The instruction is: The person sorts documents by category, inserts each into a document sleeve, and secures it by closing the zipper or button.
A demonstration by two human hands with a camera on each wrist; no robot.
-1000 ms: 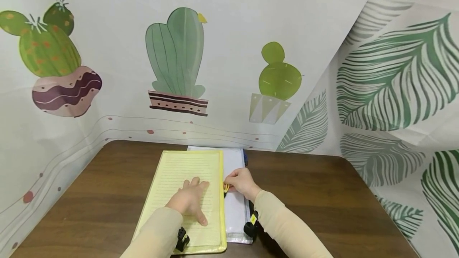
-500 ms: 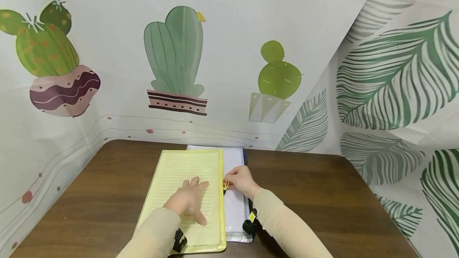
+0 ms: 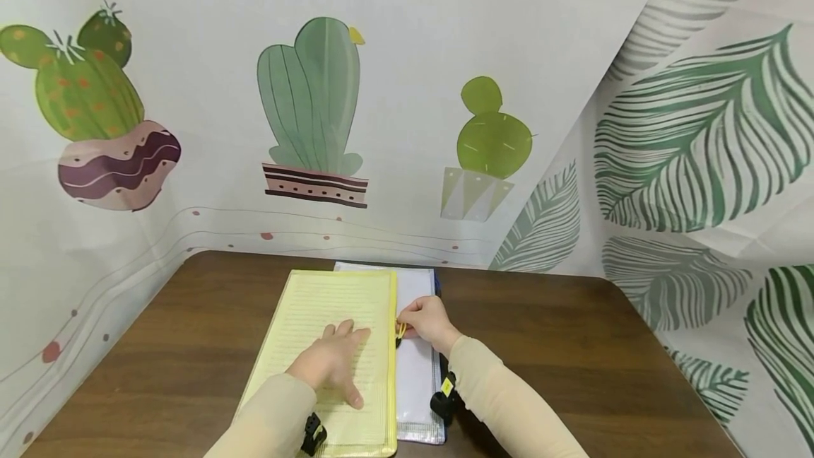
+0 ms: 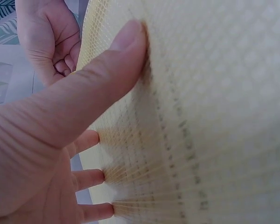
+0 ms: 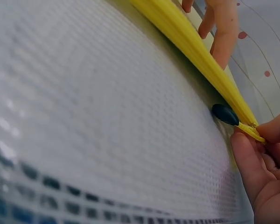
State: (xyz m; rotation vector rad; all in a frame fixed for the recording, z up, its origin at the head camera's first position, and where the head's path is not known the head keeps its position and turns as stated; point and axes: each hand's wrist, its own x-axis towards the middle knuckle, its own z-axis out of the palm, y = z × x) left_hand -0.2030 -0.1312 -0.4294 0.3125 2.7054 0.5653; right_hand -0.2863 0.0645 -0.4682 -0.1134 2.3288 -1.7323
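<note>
A yellow mesh zipper pouch [image 3: 299, 316] with lined paper inside lies on the table, overlapping a white mesh pouch [image 3: 416, 387]. My left hand [image 3: 331, 359] presses on the yellow pouch with fingers spread; in the left wrist view its thumb and fingertips [image 4: 95, 177] touch the mesh. At the yellow pouch's right edge, my right hand [image 3: 431, 320] pinches the yellow cord of the zipper pull [image 3: 400, 334] between thumb and fingers. The cord's dark end [image 5: 225, 114] shows beside the yellow zipper [image 5: 196, 53] in the right wrist view. The slider itself is mostly hidden by the fingertips.
The brown wooden table [image 3: 540, 359] extends to both sides of the pouches. Behind it hangs a white cloth [image 3: 407, 90] printed with cacti and leaves. A bit of blue [image 3: 437, 281] shows at the white pouch's far right edge.
Both pouches' near edges have shifted slightly toward the body, the yellow one also a little left. My left hand has moved slightly with it; my right hand keeps its pinch at nearly the same spot.
</note>
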